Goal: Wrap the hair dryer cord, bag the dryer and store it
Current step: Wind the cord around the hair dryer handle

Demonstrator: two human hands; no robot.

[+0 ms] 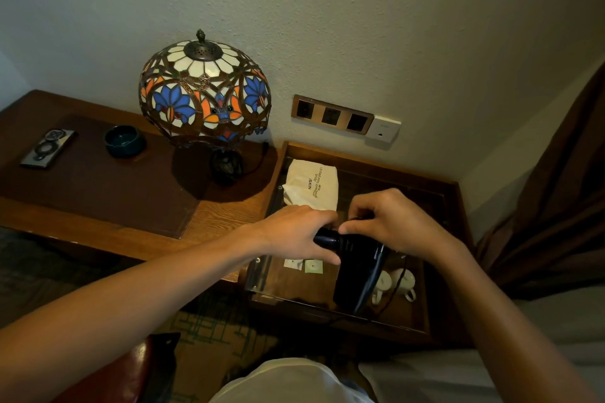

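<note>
A black hair dryer [355, 267] is held above a glass-topped side table [435, 193]. My left hand [294, 232] grips its barrel from the left. My right hand [396, 222] pinches the black cord [376, 275] at the top of the dryer; the cord runs down along the handle and loops below it. A white cloth bag [311, 186] with black print lies on the glass behind my hands.
A stained-glass lamp [204, 91] stands on the wooden desk [98, 206] at left, with a dark bowl [125, 141] and a phone [49, 147]. Wall sockets [332, 114] sit above the table. White cups [397, 285] show under the glass. A brown curtain [556, 206] hangs at right.
</note>
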